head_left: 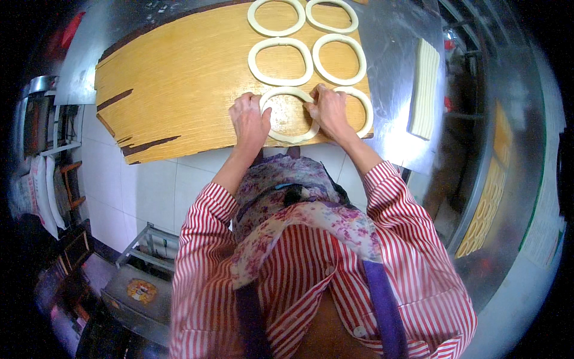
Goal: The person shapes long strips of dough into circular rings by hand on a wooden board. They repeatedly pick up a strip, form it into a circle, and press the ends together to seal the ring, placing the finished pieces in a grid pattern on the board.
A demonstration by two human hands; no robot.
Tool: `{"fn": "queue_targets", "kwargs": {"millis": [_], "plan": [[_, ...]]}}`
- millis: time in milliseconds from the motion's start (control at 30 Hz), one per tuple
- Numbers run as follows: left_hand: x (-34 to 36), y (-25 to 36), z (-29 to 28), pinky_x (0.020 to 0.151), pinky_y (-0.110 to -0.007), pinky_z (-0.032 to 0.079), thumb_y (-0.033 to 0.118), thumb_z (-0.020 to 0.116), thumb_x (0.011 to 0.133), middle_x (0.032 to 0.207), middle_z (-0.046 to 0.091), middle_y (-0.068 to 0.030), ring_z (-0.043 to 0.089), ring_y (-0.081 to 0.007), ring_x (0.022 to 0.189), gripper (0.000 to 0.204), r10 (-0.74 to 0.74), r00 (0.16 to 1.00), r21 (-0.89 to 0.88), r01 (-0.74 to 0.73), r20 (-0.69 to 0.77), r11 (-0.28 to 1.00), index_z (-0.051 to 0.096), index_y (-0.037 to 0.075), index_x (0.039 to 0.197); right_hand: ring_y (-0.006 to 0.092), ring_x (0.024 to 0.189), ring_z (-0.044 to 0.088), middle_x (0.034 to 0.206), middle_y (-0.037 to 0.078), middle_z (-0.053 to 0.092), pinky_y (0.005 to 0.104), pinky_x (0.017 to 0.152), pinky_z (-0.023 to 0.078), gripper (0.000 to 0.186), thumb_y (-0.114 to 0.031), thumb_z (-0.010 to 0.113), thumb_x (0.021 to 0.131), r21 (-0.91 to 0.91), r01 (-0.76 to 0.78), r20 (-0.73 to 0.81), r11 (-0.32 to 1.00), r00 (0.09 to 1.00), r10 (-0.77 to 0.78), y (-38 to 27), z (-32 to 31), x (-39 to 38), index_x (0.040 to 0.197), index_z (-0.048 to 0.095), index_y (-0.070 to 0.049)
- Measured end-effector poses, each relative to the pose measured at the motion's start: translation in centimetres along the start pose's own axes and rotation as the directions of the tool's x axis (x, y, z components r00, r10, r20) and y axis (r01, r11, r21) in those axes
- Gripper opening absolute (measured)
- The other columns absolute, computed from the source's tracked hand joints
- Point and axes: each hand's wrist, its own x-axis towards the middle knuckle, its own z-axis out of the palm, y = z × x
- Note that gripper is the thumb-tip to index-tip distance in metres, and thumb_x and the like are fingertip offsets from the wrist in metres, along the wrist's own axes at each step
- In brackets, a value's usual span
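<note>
- Both hands are reaching forward, palms down, forearms extended, onto the wooden board (173, 90).
- Left hand (250, 122) and right hand (327, 110) are pinching opposite sides of the nearest dough ring (291, 136).
- Five more dough rings (280, 61) are lying beyond and beside it.
- Dough strip stack (423, 90) is sitting on the steel counter (391, 42), right.

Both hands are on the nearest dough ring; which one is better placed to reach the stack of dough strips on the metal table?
Right, probably. The right hand rests on the near dough ring's right side, toward the stack of dough strips lying past the wooden board's right edge. The left hand would have to cross over.
</note>
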Motion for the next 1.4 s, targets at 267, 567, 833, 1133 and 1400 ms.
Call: {"fn": "queue_targets", "kwargs": {"millis": [267,567,833,1133,1400], "plan": [[2.6,2.6,-6.8,0.082,-0.025,0.053,-0.002,0.070,0.086,0.093,0.066,-0.0114,0.066,-0.0140,0.092,0.024,-0.138,0.870,-0.799,0.490,0.473,0.349,0.054,-0.002,0.105,0.0136,0.072,0.064,0.078,0.008,0.068,0.0289,0.069,0.051,0.042,-0.012,0.078,0.077,0.667,-0.200,0.202,0.718,0.976,0.084,-1.2,-7.4,-1.2,0.113,0.061,0.001],[-0.6,-3.0,-3.7,0.095,-0.040,0.048,-0.009,0.060,0.073,0.104,0.066,-0.0107,0.061,-0.0309,0.106,0.026,0.280,0.949,-0.492,-0.176,0.145,0.852,0.061,0.002,0.097,0.0277,0.107,0.060,0.100,0.008,0.065,0.0430,0.095,0.042,0.036,-0.005,0.069,0.071,0.163,0.484,0.071,0.860,0.864,-0.499,3.2,-3.2,-6.4,0.107,0.069,-0.009],[2.5,0.0,1.4,0.094,-0.043,0.042,0.025,0.077,0.081,0.112,0.064,-0.0107,0.057,-0.0303,0.109,0.043,0.293,0.956,-0.192,-0.288,-0.003,0.938,0.067,0.008,0.119,0.0268,0.103,0.059,0.100,0.009,0.067,0.0418,0.090,0.039,0.037,-0.027,0.077,0.078,-0.028,0.155,-0.103,0.987,0.982,-0.157,0.2,0.2,-2.4,0.109,0.070,-0.008],[4.1,0.7,3.2,0.086,-0.041,0.043,0.024,0.075,0.082,0.101,0.062,-0.0065,0.058,-0.0273,0.098,0.032,0.370,0.928,-0.113,-0.364,0.039,0.925,0.071,0.011,0.111,0.0273,0.092,0.060,0.090,0.009,0.065,0.0422,0.089,0.038,0.029,-0.023,0.075,0.080,-0.015,0.123,-0.124,0.992,0.985,-0.124,0.0,1.1,-0.8,0.105,0.072,-0.008],[3.5,-1.0,2.0,0.084,-0.042,0.043,0.020,0.073,0.084,0.098,0.062,-0.0082,0.058,-0.0272,0.094,0.028,0.316,0.946,-0.142,-0.324,-0.075,0.935,0.068,0.007,0.108,0.0268,0.098,0.059,0.095,0.009,0.068,0.0427,0.091,0.038,0.035,-0.026,0.076,0.077,-0.139,0.092,-0.119,0.986,0.987,-0.109,0.1,0.7,-1.5,0.107,0.073,-0.009]]}}
